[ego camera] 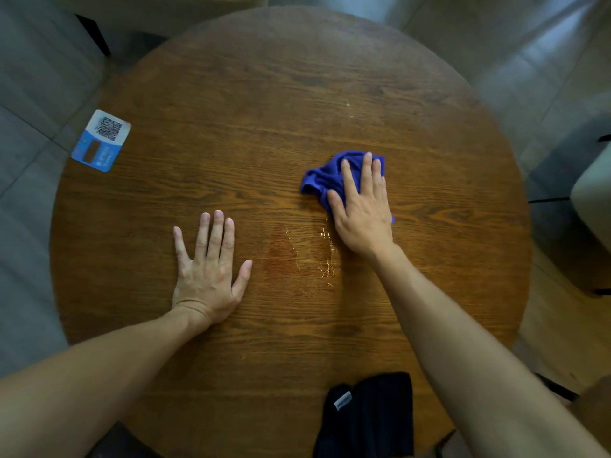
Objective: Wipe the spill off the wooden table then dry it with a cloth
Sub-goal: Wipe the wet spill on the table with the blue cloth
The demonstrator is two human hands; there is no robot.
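A round wooden table (264, 94) fills the view. A wet spill (307, 259) glistens near its middle, between my two hands. My right hand (363, 209) presses flat on a crumpled blue cloth (322, 178), just beyond and to the right of the spill; most of the cloth pokes out past my fingers. Left of the spill, my left hand (210, 269) lies palm down on the bare wood, fingers spread, holding nothing. A folded black cloth (367, 418) lies at the near edge of the table.
A blue and white card with a QR code (101, 140) sits at the table's left edge. Grey floor surrounds the table. Pale furniture (591, 190) stands to the right and more shows at the far left.
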